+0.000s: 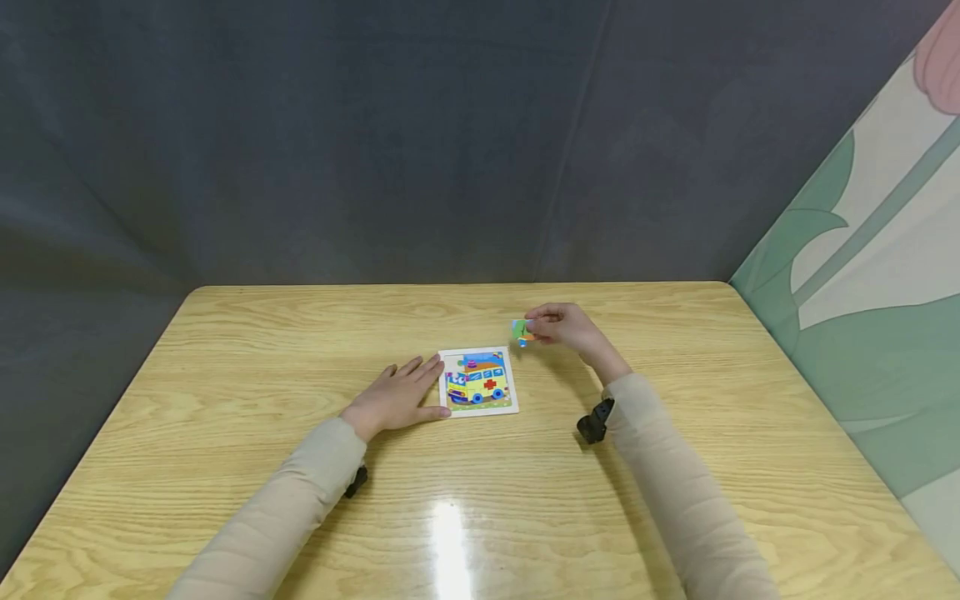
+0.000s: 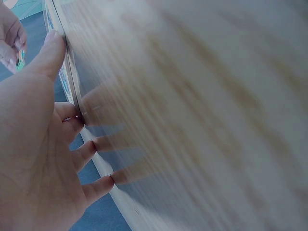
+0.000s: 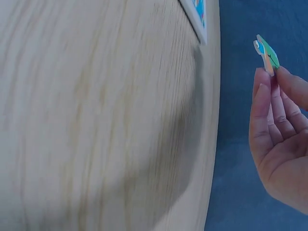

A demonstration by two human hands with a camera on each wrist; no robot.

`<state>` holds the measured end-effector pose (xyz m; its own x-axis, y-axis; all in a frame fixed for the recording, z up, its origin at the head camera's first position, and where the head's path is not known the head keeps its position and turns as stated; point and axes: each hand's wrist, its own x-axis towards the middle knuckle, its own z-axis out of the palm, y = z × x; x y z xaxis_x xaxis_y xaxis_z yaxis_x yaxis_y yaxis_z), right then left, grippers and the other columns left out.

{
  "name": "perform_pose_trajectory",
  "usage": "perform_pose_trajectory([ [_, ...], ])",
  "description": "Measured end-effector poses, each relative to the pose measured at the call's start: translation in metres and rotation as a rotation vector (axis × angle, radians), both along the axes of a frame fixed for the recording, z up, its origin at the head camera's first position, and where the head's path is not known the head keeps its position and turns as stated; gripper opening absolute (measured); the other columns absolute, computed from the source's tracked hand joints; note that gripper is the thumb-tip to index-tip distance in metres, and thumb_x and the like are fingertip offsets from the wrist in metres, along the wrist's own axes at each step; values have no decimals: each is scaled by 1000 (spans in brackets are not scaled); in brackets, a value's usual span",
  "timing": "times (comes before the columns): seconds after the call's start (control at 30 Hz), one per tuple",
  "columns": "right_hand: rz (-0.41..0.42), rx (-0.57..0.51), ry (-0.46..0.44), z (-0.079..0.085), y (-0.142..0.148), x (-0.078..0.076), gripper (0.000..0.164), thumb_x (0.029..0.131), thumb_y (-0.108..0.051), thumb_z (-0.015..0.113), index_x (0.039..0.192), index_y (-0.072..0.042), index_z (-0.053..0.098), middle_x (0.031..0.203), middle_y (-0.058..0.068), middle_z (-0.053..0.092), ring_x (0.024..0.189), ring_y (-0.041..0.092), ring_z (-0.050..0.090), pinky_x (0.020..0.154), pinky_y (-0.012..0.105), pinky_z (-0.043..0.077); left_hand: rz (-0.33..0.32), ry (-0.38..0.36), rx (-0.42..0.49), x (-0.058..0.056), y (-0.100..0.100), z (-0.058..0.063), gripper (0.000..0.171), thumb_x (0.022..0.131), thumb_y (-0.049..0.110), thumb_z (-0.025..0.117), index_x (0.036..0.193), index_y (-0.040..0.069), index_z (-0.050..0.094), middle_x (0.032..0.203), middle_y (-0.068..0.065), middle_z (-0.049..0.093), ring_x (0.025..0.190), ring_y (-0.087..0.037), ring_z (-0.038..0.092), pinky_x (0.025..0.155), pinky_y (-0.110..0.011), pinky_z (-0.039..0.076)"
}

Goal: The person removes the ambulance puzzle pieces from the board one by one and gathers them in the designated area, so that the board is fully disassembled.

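Observation:
A square jigsaw puzzle (image 1: 487,412) with a white frame and a yellow ambulance picture lies flat on the table. A pale bare patch shows at its upper left. My left hand (image 1: 401,398) rests beside it with fingers spread, fingertips and thumb at the frame's left edge. In the left wrist view, the fingertips of the left hand (image 2: 33,130) touch the tabletop. My right hand (image 1: 564,327) pinches a small green, blue and orange puzzle piece (image 1: 521,332) between thumb and fingers, beyond the puzzle's upper right corner. The right wrist view shows this piece (image 3: 269,55) raised above the table.
The wooden table (image 1: 247,350) has a glossy top with a bright reflection near the front. Behind it hangs a dark curtain (image 1: 375,150). A panel with a leaf and flower print (image 1: 885,333) stands along the right side.

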<state>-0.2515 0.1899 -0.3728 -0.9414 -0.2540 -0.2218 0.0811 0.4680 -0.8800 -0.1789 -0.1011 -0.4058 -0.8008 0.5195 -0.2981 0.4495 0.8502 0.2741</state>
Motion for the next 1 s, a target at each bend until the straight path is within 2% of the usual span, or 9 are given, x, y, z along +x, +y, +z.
perform_pose_trajectory([
  [0.17,-33,25,-19,-3,15,0,35,97,-15,55,124,8,56,89,-7,65,77,0,62,93,38,55,-2,5,-2,0,0,0,81,94,58,44,155,12,15,163,-4,8,150,-32,12,119,-59,14],
  [0.3,-33,43,-26,-6,26,0,36,98,-12,53,126,10,55,93,-4,66,78,-3,61,90,29,56,-2,5,-6,0,0,-1,80,94,58,44,155,13,15,163,-4,8,150,-32,12,119,-59,15],
  [0.43,-27,34,-52,-10,35,1,37,98,-9,52,128,12,53,95,-5,67,78,-6,62,84,20,56,-1,3,-6,0,0,0,80,95,57,44,155,13,15,163,-4,8,150,-32,12,119,-59,14],
  [0.63,-40,2,-108,-14,41,-1,36,98,-3,49,128,16,50,81,-14,64,72,-6,61,72,13,54,0,-2,0,0,-1,0,80,95,57,44,155,13,14,163,-4,7,150,-33,12,119,-59,14],
  [0.77,-42,5,-130,-15,43,0,36,98,-2,48,129,17,49,77,-15,63,70,-6,60,68,12,53,1,-4,-6,0,-1,-1,81,95,58,43,155,13,13,163,-4,6,150,-32,11,119,-58,13],
  [1.0,-41,30,-151,-18,45,1,36,99,-6,48,130,14,50,80,-12,64,70,-3,60,68,13,53,0,-5,-6,-1,-1,-1,80,95,56,44,155,12,14,163,-5,7,150,-33,11,119,-58,14],
])
